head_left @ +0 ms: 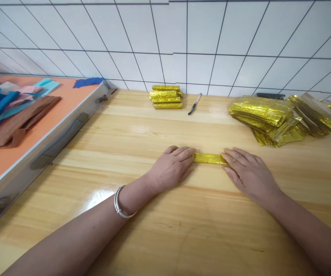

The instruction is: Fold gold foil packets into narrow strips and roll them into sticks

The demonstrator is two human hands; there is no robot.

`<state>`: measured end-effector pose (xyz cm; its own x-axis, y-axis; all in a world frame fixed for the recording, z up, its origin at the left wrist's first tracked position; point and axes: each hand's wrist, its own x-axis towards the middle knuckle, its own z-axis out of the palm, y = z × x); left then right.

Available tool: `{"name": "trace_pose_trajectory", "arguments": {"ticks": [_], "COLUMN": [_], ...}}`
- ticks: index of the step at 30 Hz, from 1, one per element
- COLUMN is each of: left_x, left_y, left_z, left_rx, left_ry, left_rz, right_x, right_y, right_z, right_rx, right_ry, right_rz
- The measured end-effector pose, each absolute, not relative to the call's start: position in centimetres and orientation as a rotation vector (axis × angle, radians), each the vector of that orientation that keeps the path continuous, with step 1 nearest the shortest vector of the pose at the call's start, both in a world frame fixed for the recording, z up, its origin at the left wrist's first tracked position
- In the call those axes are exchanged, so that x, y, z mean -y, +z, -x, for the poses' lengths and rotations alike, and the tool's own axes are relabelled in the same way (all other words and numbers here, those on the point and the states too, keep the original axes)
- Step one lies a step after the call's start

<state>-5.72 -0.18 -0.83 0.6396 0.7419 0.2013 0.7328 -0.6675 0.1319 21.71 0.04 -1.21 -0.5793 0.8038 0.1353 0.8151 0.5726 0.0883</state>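
A narrow folded strip of gold foil paper (208, 158) lies flat on the wooden table in front of me, running left to right. My left hand (175, 165) holds its left end, fingers close together and curled down over it. At the right end, the fingers of my right hand (244, 168) press on the strip, with the thumb along its near side. Both ends are hidden under the fingers, and only the middle shows. A bracelet (118, 203) circles my left wrist.
Rolled gold foil pieces (167, 96) are stacked near the tiled wall (202, 30), beside a pen (194, 104). Gold foil sheets (263, 111) pile up at the back right, before a black object (270, 96). An orange-topped raised board (53, 126) with coloured crepe pieces (18, 122) borders the left.
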Motion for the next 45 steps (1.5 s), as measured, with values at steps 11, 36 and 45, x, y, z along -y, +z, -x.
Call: {"name": "trace_pose_trajectory", "arguments": {"ticks": [11, 36, 45], "left_x": [0.2, 1.5, 1.5], "left_y": [-0.7, -1.1, 0.0], "left_z": [5.2, 3.0, 4.7], "left_rx": [-1.324, -1.124, -1.148], "left_ry": [0.358, 0.236, 0.158], "left_rz": [-2.779, -2.786, -2.747], "right_x": [-0.1, 0.1, -0.3], "right_y": [-1.5, -1.7, -2.0], "right_z": [-21.7, -19.5, -20.0], "right_rx": [2.718, 2.885, 2.900], "right_ry": [-0.244, 0.048, 0.093], "right_rz": [1.378, 1.078, 1.050]}}
